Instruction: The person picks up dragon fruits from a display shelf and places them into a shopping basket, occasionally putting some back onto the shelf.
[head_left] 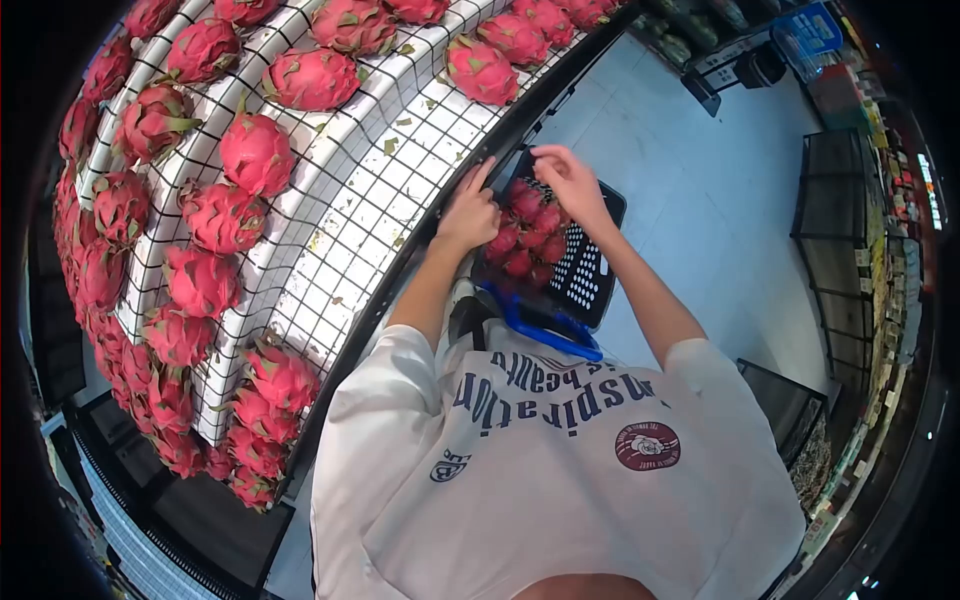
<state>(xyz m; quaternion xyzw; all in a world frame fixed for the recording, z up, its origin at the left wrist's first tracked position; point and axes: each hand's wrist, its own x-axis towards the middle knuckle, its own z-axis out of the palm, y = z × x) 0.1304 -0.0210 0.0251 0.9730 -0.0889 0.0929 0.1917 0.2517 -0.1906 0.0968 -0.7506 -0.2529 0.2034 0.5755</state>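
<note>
My left hand (470, 212) is at the black front edge (425, 225) of the fruit display, index finger stretched along it and the other fingers partly bent. Nothing shows in its grasp. Across from it, my right hand (572, 182) hovers over a black basket (590, 275), fingers loosely bent with a gap to the thumb and no object visible in them. Below both hands, several red dragon fruits (528, 225) lie together in the basket. A blue handle bar (545, 332) runs between the basket and my body.
More dragon fruits (257, 155) stand in rows on the white stepped display (340, 250), which is covered by black wire grid. Pale floor (700, 200) extends to the right. Black wire racks (830, 190) and packed shelves line the far right side.
</note>
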